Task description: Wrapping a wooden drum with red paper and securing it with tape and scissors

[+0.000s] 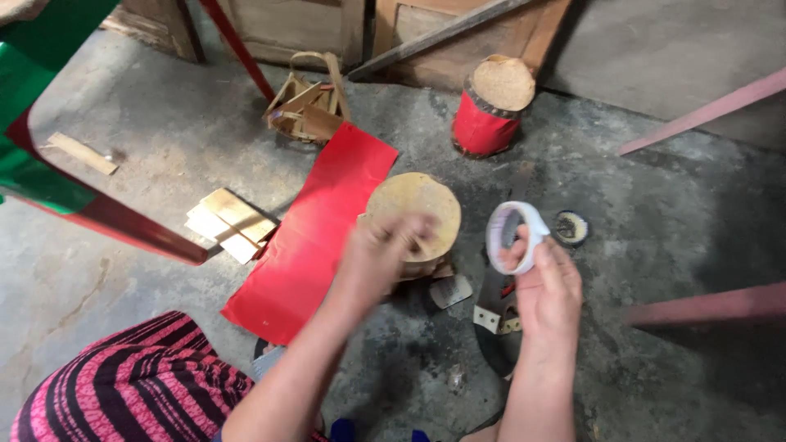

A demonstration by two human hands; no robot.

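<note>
My right hand point(547, 286) holds a white roll of tape point(514, 236) upright, fingers around its rim. My left hand point(378, 250) is blurred with motion and rests over the near edge of a round tan wooden block point(413, 211) that stands on the concrete floor; whether it grips anything I cannot tell. A long red sheet point(315, 233) lies on the floor just left of the block, partly under it.
A second round block wrapped in red point(490, 106) stands farther back. A small woven basket point(309, 102) sits at the back left, flat wood pieces point(231, 223) lie left of the sheet, and a small dark round lid point(571, 227) lies right of the tape. Dark tools point(495, 315) lie below my right hand.
</note>
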